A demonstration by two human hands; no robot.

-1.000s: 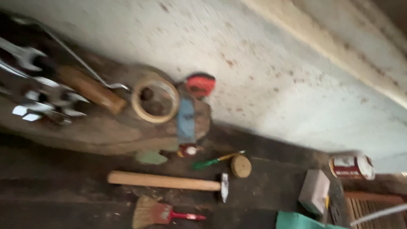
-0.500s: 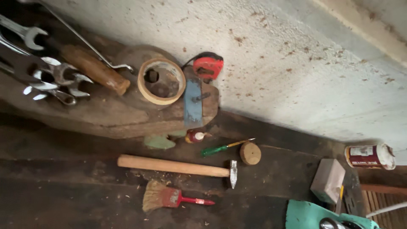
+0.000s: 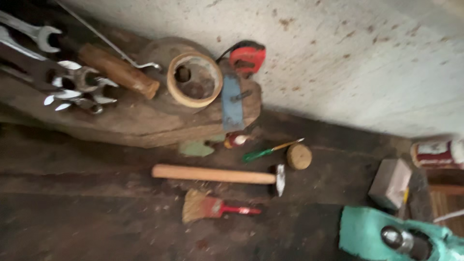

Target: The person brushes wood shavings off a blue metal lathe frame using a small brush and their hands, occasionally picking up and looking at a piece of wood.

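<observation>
Neither hand is in our view, so grip cannot be told; the hammer (image 3: pixel 217 174) and paintbrush (image 3: pixel 212 208) lie untouched on the surface (image 3: pixel 96 212).

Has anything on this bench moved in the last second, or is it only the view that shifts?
Only the view shifts: everything slides right and down in the frame as the camera turns. The hammer, brush, tape roll and wrenches lie as they did relative to each other. No hand is in view, and nothing was picked up or let go.
</observation>
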